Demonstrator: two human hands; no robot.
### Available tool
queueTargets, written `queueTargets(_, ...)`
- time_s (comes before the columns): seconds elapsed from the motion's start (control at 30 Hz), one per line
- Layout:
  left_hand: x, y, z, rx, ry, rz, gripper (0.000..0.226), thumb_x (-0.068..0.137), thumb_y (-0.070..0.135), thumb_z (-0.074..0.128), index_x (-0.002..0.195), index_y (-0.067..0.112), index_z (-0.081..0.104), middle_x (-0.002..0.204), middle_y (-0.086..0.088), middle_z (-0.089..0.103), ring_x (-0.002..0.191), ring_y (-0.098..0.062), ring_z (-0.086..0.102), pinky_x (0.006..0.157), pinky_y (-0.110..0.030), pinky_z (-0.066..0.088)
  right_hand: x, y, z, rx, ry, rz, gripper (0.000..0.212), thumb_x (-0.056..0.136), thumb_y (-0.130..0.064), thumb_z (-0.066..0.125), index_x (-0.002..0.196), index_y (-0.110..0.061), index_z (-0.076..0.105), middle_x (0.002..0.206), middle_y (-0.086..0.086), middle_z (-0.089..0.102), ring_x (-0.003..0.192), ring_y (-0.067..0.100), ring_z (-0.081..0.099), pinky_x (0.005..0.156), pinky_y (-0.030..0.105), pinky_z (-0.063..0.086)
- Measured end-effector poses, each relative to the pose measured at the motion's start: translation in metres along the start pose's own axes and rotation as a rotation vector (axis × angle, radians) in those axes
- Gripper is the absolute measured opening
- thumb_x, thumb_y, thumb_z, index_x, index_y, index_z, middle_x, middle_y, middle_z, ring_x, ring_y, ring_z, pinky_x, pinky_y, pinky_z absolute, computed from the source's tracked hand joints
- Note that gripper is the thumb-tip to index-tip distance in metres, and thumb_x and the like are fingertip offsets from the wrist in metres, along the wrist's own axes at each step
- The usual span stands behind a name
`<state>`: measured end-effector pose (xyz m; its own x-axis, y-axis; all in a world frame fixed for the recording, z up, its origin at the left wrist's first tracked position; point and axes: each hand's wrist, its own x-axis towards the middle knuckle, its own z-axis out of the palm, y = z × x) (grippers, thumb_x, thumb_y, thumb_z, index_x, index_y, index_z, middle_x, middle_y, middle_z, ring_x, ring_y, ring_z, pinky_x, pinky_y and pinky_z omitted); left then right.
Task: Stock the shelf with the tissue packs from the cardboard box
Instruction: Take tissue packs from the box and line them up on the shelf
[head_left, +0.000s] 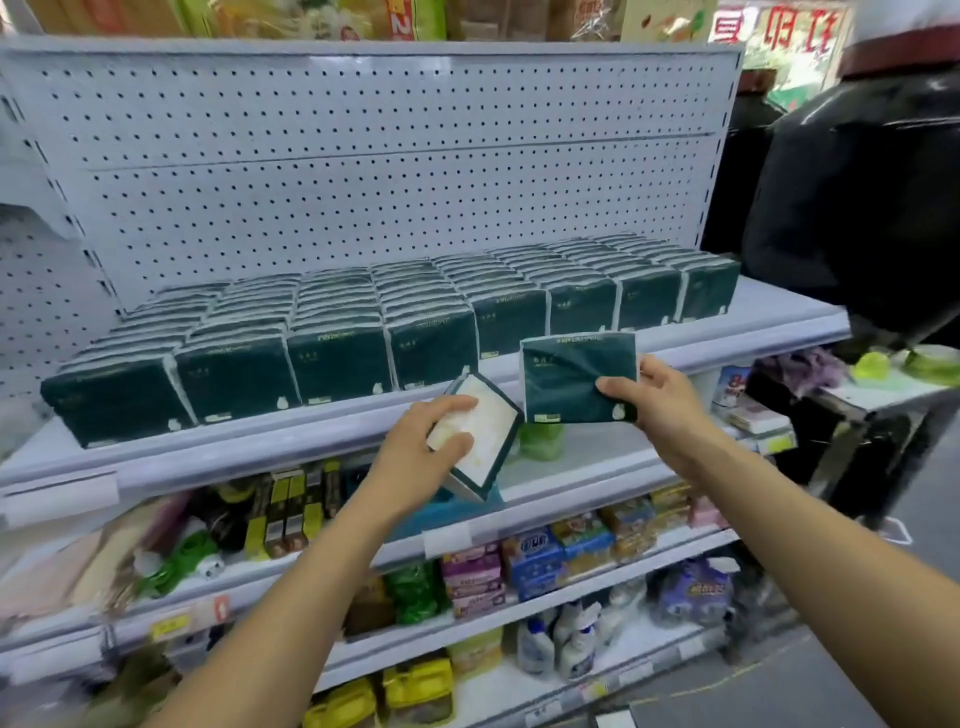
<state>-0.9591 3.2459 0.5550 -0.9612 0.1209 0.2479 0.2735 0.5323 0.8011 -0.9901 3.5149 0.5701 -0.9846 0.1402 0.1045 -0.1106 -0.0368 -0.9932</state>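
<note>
Hands grip tissue packs, left hand (415, 441) and right hand (660, 400), before the shelf edge (260, 447).

A shop aisle: pegboard-backed metal shelving (363, 156), price-tag strips (447, 538) below the hands, packaged goods (530, 566) and cleaning bottles (576, 649) lower down.

Both forearms bare to the frame edge; seemingly no rings or watch.
</note>
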Motion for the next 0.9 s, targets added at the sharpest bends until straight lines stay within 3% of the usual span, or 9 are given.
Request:
queueTargets(0.1, 0.025, 0.001, -0.006, -0.056, -0.032, -0.029, 0.053, 0.095, 0.019, 0.061, 0.137, 0.047, 0.043, 0.134, 0.01, 0.049, 0.108, -0.01, 0.056, 0.082, -0.029, 0.054, 0.039, -0.012, 0.013, -0.071, 0.009, -0.089, 0.026, 0.084, -0.005, 0.071, 0.106, -0.006, 0.058, 0.099, 0.005, 0.073, 0.087, 0.013, 0.07, 0.073, 0.023, 0.055)
queueTargets(0.2, 0.037, 0.0, -0.008, -0.116, -0.045, -0.1, 0.068, 0.094, 0.021, 0.064, 0.145, 0.046, 0.028, 0.126, 0.011, 0.045, 0.092, 0.003, 0.06, 0.065, -0.018, 0.054, 0.067, -0.014, 0.027, -0.175, -0.014, -0.14, 0.033, 0.086, -0.011, 0.072, 0.112, -0.008, 0.051, 0.099, 0.003, 0.07, 0.082, 0.009, 0.068, 0.057, 0.011, 0.048)
queueTargets(0.33, 0.044, -0.007, -0.009, -0.112, 0.012, -0.144, 0.061, 0.09, 0.025, 0.069, 0.14, 0.04, 0.038, 0.124, 0.009, 0.053, 0.096, 0.002, 0.06, 0.073, -0.02, 0.05, 0.101, -0.008, 0.037, -0.273, -0.048, -0.157, 0.035, 0.087, -0.017, 0.071, 0.114, -0.011, 0.049, 0.103, 0.007, 0.067, 0.089, 0.018, 0.066, 0.063, 0.016, 0.047)
queueTargets(0.47, 0.045, -0.009, -0.007, -0.145, 0.034, -0.193, 0.053, 0.09, 0.024, 0.07, 0.134, 0.038, 0.045, 0.121, 0.01, 0.058, 0.098, -0.001, 0.062, 0.078, -0.024, 0.054, 0.12, -0.001, 0.041, -0.379, -0.083, -0.182, 0.018, 0.09, -0.019, 0.068, 0.098, -0.009, 0.057, 0.083, 0.003, 0.064, 0.065, 0.002, 0.06, 0.061, 0.017, 0.045)
queueTargets(0.57, 0.048, -0.005, -0.004, -0.159, 0.062, -0.209, 0.052, 0.089, 0.022, 0.071, 0.133, 0.037, 0.047, 0.111, 0.019, 0.058, 0.095, -0.005, 0.064, 0.078, -0.027, 0.057, 0.131, 0.003, 0.042, -0.491, -0.074, -0.212, 0.017, 0.088, -0.022, 0.07, 0.087, -0.008, 0.059, 0.071, 0.004, 0.058, 0.049, -0.005, 0.053, 0.055, 0.018, 0.042)
queueTargets(0.63, 0.05, -0.002, -0.001, -0.163, 0.083, -0.222, 0.052, 0.089, 0.022, 0.071, 0.133, 0.037, 0.047, 0.109, 0.021, 0.057, 0.096, -0.005, 0.064, 0.077, -0.026, 0.056, 0.138, 0.006, 0.043, -0.521, -0.08, -0.198, 0.022, 0.087, -0.023, 0.071, 0.094, -0.007, 0.058, 0.076, 0.003, 0.055, 0.057, -0.003, 0.055, 0.059, 0.023, 0.041)
queueTargets(0.77, 0.053, 0.004, 0.004, -0.174, 0.129, -0.232, 0.051, 0.088, 0.024, 0.073, 0.132, 0.035, 0.049, 0.115, 0.015, 0.062, 0.098, -0.003, 0.063, 0.081, -0.027, 0.055, 0.148, 0.014, 0.042, -0.495, -0.074, -0.153, 0.036, 0.084, -0.021, 0.075, 0.108, -0.012, 0.05, 0.087, 0.001, 0.055, 0.082, 0.017, 0.055, 0.079, 0.032, 0.048)
queueTargets(0.9, 0.054, 0.01, 0.008, -0.178, 0.159, -0.237, 0.051, 0.087, 0.024, 0.073, 0.131, 0.035, 0.051, 0.115, 0.017, 0.062, 0.097, 0.0, 0.062, 0.073, -0.019, 0.051, 0.148, 0.015, 0.032, -0.518, -0.114, -0.196, 0.034, 0.087, -0.016, 0.07, 0.115, -0.011, 0.05, 0.098, 0.002, 0.056, 0.093, 0.023, 0.059, 0.082, 0.033, 0.049)
